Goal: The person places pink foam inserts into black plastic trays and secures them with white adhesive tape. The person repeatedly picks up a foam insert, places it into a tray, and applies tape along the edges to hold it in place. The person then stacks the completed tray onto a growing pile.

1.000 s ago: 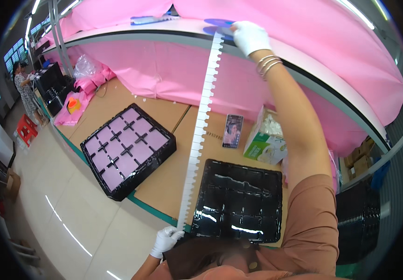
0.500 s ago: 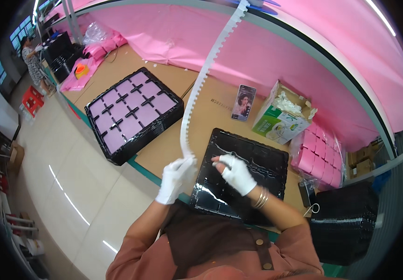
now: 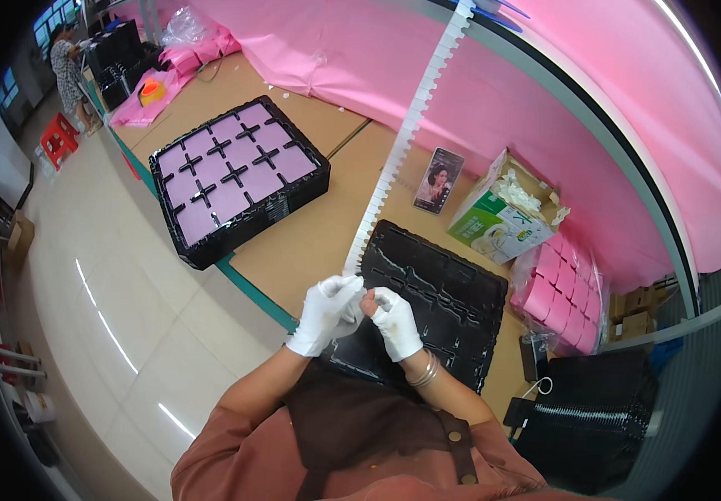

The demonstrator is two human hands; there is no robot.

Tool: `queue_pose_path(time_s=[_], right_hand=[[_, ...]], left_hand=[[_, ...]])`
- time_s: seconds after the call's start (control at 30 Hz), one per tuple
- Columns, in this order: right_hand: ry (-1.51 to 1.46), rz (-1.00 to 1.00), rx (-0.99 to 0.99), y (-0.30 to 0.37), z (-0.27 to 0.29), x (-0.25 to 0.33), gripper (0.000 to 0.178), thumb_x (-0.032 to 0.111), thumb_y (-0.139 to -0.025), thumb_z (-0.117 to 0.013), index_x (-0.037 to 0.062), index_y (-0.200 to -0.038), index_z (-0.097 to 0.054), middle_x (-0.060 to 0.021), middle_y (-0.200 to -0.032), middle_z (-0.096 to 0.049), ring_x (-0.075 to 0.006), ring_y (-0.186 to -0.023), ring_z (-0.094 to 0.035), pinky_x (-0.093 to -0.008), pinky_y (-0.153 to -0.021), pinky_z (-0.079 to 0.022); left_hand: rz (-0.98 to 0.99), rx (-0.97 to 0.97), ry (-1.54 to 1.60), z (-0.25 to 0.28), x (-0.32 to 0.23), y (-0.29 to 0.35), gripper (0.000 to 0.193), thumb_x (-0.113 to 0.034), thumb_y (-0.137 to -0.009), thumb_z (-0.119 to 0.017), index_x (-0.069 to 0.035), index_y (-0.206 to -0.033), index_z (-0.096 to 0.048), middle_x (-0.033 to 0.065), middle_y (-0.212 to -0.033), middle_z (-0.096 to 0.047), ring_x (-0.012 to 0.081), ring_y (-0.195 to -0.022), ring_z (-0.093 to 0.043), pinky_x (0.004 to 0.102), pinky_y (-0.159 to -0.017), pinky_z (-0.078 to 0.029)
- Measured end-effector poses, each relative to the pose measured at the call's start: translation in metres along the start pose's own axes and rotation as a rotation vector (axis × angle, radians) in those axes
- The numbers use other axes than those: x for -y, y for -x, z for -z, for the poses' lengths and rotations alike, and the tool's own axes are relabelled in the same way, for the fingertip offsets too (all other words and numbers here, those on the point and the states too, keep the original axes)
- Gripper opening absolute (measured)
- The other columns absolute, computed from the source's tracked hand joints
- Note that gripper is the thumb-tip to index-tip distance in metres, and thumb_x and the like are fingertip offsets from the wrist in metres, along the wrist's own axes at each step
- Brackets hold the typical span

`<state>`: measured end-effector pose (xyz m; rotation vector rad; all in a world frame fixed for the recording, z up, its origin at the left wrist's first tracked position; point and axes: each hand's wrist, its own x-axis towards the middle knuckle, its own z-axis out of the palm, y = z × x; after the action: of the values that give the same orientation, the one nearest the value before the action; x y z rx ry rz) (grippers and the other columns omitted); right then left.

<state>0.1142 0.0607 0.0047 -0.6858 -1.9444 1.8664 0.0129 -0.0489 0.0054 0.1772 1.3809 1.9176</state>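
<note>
A long white strip with a toothed edge (image 3: 415, 117) runs down from a blue reel (image 3: 502, 15) at the top of the view. My left hand (image 3: 325, 313), in a white glove, is closed on the strip's lower end. Close beside it, my right hand (image 3: 395, 324) has its bare fingertips drawn together near the left fingertips; whatever they hold is too small to make out. Its glove leaves those fingertips uncovered. Beneath both hands lies a shiny black plastic tray (image 3: 452, 301) with molded compartments, partly covered by my right hand and forearm.
At left stands a black tray stack (image 3: 304, 204) with lilac pads. Beyond my tray are a propped phone (image 3: 438, 179) and an open green-and-white box (image 3: 494, 230) of white scraps. Bagged pink pieces (image 3: 562, 292) and stacked black trays (image 3: 586, 417) lie right. A person (image 3: 67, 71) stands far left.
My right hand has moved left to meet my left hand at the strip's end. The strip now hangs straighter, and the whole view has shifted slightly.
</note>
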Motion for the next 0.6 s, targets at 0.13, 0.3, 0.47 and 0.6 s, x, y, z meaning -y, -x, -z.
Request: queue_pose_path(time_s=[0.13,0.3,0.47,0.6], right_hand=[[0.424,0.653,-0.103,0.011,-0.003,0.026,0.012,0.006,-0.077,-0.075,0.0062,-0.081,-0.063,-0.0074,-0.087,-0.063,-0.0256,-0.085,-0.060,-0.0347,-0.074,-0.049],[0.301,0.259,-0.147,-0.091,0.069,-0.006,0.012,0.011,-0.081,-0.072,0.0007,-0.078,-0.067,-0.0113,-0.094,-0.063,-0.0227,-0.087,-0.062,-0.0321,-0.078,-0.050],[0.966,0.228,0.215,-0.162,0.099,-0.035,0.004,0.014,-0.072,-0.072,0.0112,-0.074,-0.072,-0.0088,-0.096,-0.065,-0.0294,-0.096,-0.060,-0.0384,-0.084,-0.048],[1.147,0.165,0.162,-0.168,0.073,-0.042,0.006,0.014,-0.068,-0.076,0.0126,-0.074,-0.073,-0.0082,-0.098,-0.065,-0.0297,-0.098,-0.060,-0.0389,-0.084,-0.047]], left_hand=[[-0.023,-0.014,0.060,0.007,0.004,-0.015,0.016,-0.023,-0.093,-0.067,-0.007,-0.089,-0.066,0.0022,-0.079,-0.068,0.0069,-0.063,-0.059,0.0218,-0.056,-0.047],[-0.031,-0.172,-0.018,0.027,0.004,-0.024,0.020,-0.026,-0.091,-0.069,-0.007,-0.090,-0.067,0.0037,-0.084,-0.071,0.0054,-0.057,-0.057,0.0206,-0.053,-0.045],[-0.014,-0.197,-0.066,0.034,0.010,-0.025,0.021,-0.026,-0.091,-0.069,-0.005,-0.092,-0.067,0.0049,-0.085,-0.071,0.0053,-0.058,-0.057,0.0205,-0.054,-0.045],[-0.025,-0.221,-0.111,0.042,0.011,-0.022,0.021,-0.025,-0.091,-0.068,-0.005,-0.091,-0.068,0.0045,-0.084,-0.071,0.0048,-0.058,-0.056,0.0205,-0.055,-0.045]])
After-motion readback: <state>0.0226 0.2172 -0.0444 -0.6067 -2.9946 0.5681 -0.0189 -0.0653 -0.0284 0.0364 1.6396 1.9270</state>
